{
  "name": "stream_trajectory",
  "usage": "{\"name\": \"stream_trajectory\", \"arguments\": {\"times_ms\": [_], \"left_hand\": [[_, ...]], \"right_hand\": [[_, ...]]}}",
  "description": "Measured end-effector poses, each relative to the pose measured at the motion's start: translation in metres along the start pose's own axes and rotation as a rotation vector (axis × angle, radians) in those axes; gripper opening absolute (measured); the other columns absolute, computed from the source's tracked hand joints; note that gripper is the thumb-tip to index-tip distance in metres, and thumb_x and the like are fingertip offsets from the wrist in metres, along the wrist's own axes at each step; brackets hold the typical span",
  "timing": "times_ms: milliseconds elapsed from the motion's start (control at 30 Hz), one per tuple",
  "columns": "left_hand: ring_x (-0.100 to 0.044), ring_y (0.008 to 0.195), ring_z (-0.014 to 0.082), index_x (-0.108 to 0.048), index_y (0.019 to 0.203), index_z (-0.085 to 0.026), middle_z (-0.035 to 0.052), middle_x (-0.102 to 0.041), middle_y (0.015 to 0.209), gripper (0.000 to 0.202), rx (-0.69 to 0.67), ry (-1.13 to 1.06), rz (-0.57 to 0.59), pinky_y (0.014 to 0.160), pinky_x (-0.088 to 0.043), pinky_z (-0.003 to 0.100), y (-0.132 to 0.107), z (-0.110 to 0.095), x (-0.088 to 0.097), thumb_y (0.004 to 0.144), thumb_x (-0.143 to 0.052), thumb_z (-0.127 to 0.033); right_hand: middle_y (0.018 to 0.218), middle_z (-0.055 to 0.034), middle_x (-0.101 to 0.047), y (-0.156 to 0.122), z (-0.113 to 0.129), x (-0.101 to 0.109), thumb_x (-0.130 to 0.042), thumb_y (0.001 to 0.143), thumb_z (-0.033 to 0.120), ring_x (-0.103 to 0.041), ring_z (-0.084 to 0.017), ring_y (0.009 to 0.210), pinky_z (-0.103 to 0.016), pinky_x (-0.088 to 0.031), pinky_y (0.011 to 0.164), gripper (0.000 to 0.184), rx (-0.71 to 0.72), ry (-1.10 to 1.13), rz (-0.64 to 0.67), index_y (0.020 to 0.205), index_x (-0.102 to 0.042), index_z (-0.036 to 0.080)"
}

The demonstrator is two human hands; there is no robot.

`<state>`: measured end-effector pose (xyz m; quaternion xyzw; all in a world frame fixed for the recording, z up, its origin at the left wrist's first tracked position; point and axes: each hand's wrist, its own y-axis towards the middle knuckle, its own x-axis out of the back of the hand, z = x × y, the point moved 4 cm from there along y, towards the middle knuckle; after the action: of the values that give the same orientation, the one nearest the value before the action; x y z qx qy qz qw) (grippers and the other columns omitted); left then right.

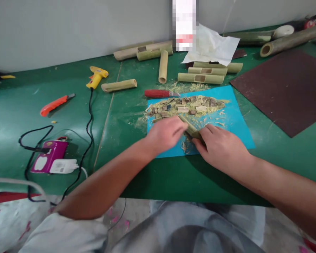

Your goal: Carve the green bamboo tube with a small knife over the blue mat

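A short green bamboo tube slants over a blue sheet, its upper end pointing away to the left. My right hand is wrapped round the near end of this tube. Closed in a fist, my left hand touches the tube's left side near the far end; whatever its fingers pinch is hidden. Just beyond both hands lies a heap of bamboo chips and pale shavings. At the sheet's top left edge rests a carving knife with a red handle.
Several cut bamboo tubes lie at the back, some with rectangular openings, near a white paper. A dark brown board is on the right. Leftward are a yellow glue gun, an orange utility knife and a purple power strip with cords.
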<state>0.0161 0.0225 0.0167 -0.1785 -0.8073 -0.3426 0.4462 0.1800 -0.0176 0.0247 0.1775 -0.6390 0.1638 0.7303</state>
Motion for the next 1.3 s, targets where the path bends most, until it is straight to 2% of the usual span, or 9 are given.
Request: {"name": "stream_trajectory", "arguments": {"times_ms": [167,533,633,767,867,1000,1100,1233,1300], "left_hand": [[-0.060,0.070,0.0122,-0.069,0.086,-0.017,0.0018,-0.066,0.076,0.026,0.026,-0.021,0.010,0.066,-0.046,0.023,0.000,0.005,0.000,0.102,-0.051,-0.027],[-0.061,0.071,0.0124,-0.067,0.083,-0.016,0.0021,-0.066,0.076,0.024,0.041,-0.020,-0.041,0.066,-0.046,0.023,-0.001,0.000,0.003,0.100,-0.054,-0.024],[-0.060,0.070,0.0127,-0.068,0.084,-0.017,0.0018,-0.065,0.075,0.029,-0.013,-0.009,0.067,0.065,-0.045,0.024,-0.001,-0.003,-0.002,0.103,-0.048,-0.027],[-0.059,0.069,0.0128,-0.067,0.081,-0.016,0.0025,-0.065,0.075,0.029,0.030,0.028,-0.033,0.065,-0.045,0.024,-0.001,-0.001,0.002,0.102,-0.050,-0.026],[-0.060,0.069,0.0131,-0.067,0.082,-0.016,0.0026,-0.065,0.075,0.032,-0.023,0.018,0.068,0.063,-0.045,0.024,-0.001,-0.005,-0.003,0.103,-0.047,-0.028],[-0.060,0.070,0.0129,-0.068,0.085,-0.016,0.0024,-0.065,0.076,0.028,0.038,0.031,-0.002,0.066,-0.046,0.024,-0.001,-0.004,0.001,0.103,-0.048,-0.027],[-0.060,0.070,0.0129,-0.069,0.085,-0.017,0.0023,-0.065,0.075,0.030,-0.019,0.014,0.073,0.065,-0.046,0.024,0.000,-0.007,-0.002,0.103,-0.047,-0.027],[-0.059,0.071,0.0131,-0.068,0.083,-0.016,0.0026,-0.064,0.075,0.027,0.048,0.003,0.000,0.067,-0.046,0.025,0.001,-0.004,0.001,0.102,-0.050,-0.025],[-0.059,0.069,0.0131,-0.068,0.084,-0.016,0.0024,-0.064,0.074,0.028,0.013,0.006,0.042,0.065,-0.045,0.025,0.001,-0.005,-0.001,0.102,-0.049,-0.025]], "right_hand": [[0.080,-0.0111,-0.065,0.001,0.001,0.000,-0.048,0.097,0.028,-0.057,-0.020,0.072,-0.032,-0.030,0.060,0.028,-0.020,0.002,0.051,0.083,-0.066,0.013],[0.081,-0.0109,-0.065,0.000,0.001,0.000,-0.048,0.097,0.029,-0.057,-0.020,0.072,-0.032,-0.030,0.059,0.027,-0.019,-0.002,0.015,0.083,-0.066,0.013],[0.079,-0.0108,-0.065,0.000,0.001,0.000,-0.048,0.097,0.028,-0.057,-0.021,0.072,-0.032,-0.030,0.060,0.028,0.000,-0.009,0.018,0.081,-0.066,0.013],[0.080,-0.0113,-0.065,0.000,0.001,0.001,-0.049,0.097,0.029,-0.058,-0.021,0.071,-0.033,-0.030,0.059,0.028,-0.010,-0.017,0.021,0.083,-0.067,0.012],[0.079,-0.0116,-0.065,0.000,0.002,0.001,-0.049,0.097,0.028,-0.059,-0.021,0.073,-0.032,-0.032,0.060,0.027,0.006,-0.033,0.027,0.083,-0.067,0.012],[0.079,-0.0116,-0.065,-0.001,0.002,0.002,-0.049,0.098,0.027,-0.059,-0.021,0.073,-0.032,-0.032,0.060,0.028,0.009,-0.045,0.021,0.083,-0.067,0.012],[0.078,-0.0113,-0.065,-0.001,0.003,0.001,-0.049,0.098,0.027,-0.058,-0.021,0.073,-0.032,-0.031,0.061,0.028,0.029,-0.052,0.015,0.082,-0.067,0.013],[0.079,-0.0112,-0.066,0.000,0.003,0.001,-0.049,0.098,0.027,-0.059,-0.021,0.073,-0.032,-0.031,0.060,0.028,0.016,-0.058,0.014,0.083,-0.068,0.013],[0.079,-0.0111,-0.066,0.000,0.003,0.002,-0.049,0.098,0.027,-0.060,-0.022,0.073,-0.032,-0.032,0.060,0.028,0.020,-0.063,0.025,0.083,-0.068,0.013]]}}
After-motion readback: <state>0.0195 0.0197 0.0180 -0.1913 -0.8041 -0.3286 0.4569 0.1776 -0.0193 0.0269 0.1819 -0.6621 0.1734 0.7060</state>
